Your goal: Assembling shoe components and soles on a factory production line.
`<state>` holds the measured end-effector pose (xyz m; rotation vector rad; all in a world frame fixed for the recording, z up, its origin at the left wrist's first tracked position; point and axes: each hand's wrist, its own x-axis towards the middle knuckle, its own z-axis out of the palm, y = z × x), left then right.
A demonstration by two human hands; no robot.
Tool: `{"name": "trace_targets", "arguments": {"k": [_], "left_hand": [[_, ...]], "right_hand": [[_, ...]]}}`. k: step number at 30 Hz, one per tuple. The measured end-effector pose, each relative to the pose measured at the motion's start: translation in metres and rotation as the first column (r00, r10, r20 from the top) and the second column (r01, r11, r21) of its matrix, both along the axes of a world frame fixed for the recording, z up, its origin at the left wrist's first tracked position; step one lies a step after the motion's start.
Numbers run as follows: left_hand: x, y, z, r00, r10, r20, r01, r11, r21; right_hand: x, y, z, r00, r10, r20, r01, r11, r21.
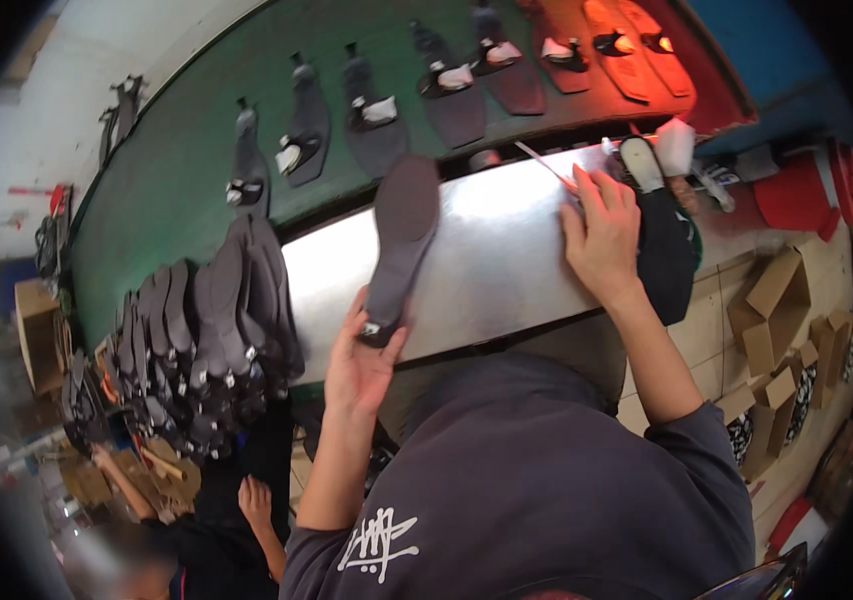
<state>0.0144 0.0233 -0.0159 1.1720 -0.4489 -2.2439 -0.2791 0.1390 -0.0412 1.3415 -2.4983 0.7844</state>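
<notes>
My left hand (361, 362) grips the heel end of a dark grey shoe sole (401, 240) and holds it over the shiny metal table (506, 260), toe pointing away from me. My right hand (601, 235) rests at the table's far right edge, fingers curled around a thin brush with a reddish handle (546, 165). Just right of that hand a black shoe with a white insole (658, 225) lies on the table.
Behind the table a green conveyor belt (186, 160) carries several dark soles and shoe parts, red-lit at its right end. A rack of stacked dark soles (201, 330) stands at left. Another person's hands (256, 500) show low left. Cardboard boxes (776, 310) and a red bucket (796, 190) sit at right.
</notes>
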Motion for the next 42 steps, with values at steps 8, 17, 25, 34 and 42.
{"name": "trace_targets", "arguments": {"k": [8, 17, 25, 34, 42], "left_hand": [[-0.019, 0.000, -0.011, 0.976, 0.120, -0.183, -0.035, 0.912, 0.408], [-0.043, 0.017, -0.007, 0.960, 0.149, -0.237, -0.022, 0.884, 0.468], [-0.047, 0.025, 0.009, 0.993, 0.099, -0.069, -0.072, 0.945, 0.318], [-0.052, 0.029, 0.017, 0.931, 0.222, 0.291, -0.015, 0.817, -0.577], [-0.044, 0.025, 0.011, 0.939, 0.248, 0.237, -0.061, 0.801, -0.595]], "right_hand": [[0.074, 0.013, 0.032, 0.455, 0.406, 0.793, -0.340, 0.902, -0.266], [0.119, 0.009, 0.013, 0.068, 0.456, 0.887, -0.325, 0.851, -0.413], [0.102, 0.011, 0.027, -0.157, 0.366, 0.918, -0.258, 0.882, -0.395], [0.121, 0.016, 0.034, -0.426, 0.194, 0.884, -0.313, 0.885, -0.345], [0.104, 0.008, 0.059, -0.334, 0.188, 0.924, -0.247, 0.928, -0.278]]}}
